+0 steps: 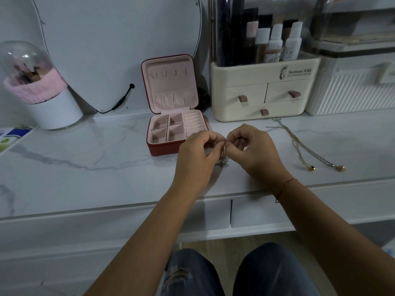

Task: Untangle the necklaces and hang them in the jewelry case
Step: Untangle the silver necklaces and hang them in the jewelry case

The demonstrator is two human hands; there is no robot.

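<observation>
left hand [197, 152]: closed, fingers curled, thumb and forefinger pinching the thin silver necklace [223, 163]
right hand [254, 150]: closed too, pinching the same necklace; my two pinch points nearly touch
grip height: both hands held just above the marble tabletop [85, 167], near its front edge
thin silver necklace: hangs straight down from my pinch; its lower end sits bunched on the tabletop right under my fingertips. A short bit of chain shows on the marble just left of my left hand. Too fine to tell how it's knotted
jewelry case [162, 149]: just beyond my left hand, which overlaps its front right corner in view. Red outside, pink lining, open, lid standing upright
case lid: row of small hooks [168, 73] near the top, gathered pocket below them
case base: four square compartments on its left, ring rolls on its right, nearest my knuckles
two laid-out necklaces [298, 147]: flat on the marble, well right of my right hand, apart from my grip. Chains overlap at the far end and spread toward me; one gold pendant, one pinkish
cream drawer organizer [260, 99]: behind my right hand, against the wall, bottles on top
mirror [119, 50]: far back left of my grip, behind the case
domed brush holder [42, 92]: far left
right wrist: thin red cord bracelet [285, 186]
</observation>
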